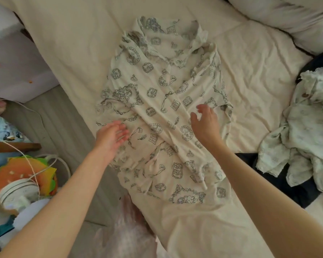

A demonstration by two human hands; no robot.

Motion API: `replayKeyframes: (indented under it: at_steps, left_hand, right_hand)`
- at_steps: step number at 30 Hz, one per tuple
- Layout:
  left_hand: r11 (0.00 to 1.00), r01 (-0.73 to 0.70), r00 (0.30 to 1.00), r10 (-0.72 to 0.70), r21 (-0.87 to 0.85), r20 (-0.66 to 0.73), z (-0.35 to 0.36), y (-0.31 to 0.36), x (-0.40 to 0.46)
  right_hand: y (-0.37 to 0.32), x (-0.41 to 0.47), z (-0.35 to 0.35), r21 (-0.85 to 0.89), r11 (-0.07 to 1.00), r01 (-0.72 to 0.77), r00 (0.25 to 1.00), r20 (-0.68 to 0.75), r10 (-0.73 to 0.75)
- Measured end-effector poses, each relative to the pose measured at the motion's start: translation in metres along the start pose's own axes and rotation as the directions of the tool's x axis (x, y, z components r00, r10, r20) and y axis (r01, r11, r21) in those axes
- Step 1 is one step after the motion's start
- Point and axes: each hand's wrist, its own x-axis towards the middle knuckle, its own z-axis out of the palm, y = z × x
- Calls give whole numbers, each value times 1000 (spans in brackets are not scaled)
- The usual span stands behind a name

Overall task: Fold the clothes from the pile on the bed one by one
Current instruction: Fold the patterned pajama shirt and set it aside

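printed top [162, 101] lay spread on the bed [250, 75], sleeves crossed over | left hand [111, 136] flat over its left edge, fingers straight, gripping nothing | right hand [206, 123] just above its right side, fingers loose and spread, holding nothing | clothes pile [306, 127] off to the right

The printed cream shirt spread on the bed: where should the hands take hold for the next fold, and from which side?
Probably the hem. The printed shirt lies lengthwise, collar far and hem near, its sleeves already crossed over the body. The left hand and right hand, both open above it, could pinch the near hem corners from the person's side and carry them toward the collar.
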Motion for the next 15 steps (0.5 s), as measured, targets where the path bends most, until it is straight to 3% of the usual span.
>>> replayKeyframes:
  at_steps: [5, 8, 12, 15]
  left_hand:
    - [952, 90, 995, -101, -293, -21, 2, 45, 43]
    - [942, 164, 986, -167, -292, 16, 5, 62, 62]
    - [901, 294, 956, -280, -319, 89, 4, 70, 71]
    - [877, 342, 939, -309, -336, 150, 0, 78, 76]
  right_hand:
    - [-75, 62, 24, -27, 986, 166, 982, 94, -163]
    - [-119, 111, 49, -24, 984, 174, 977, 126, -170]
    - [-163, 157, 70, -18, 988, 152, 987, 58, -151]
    - [-188, 177, 76, -230, 955, 190, 979, 112, -168]
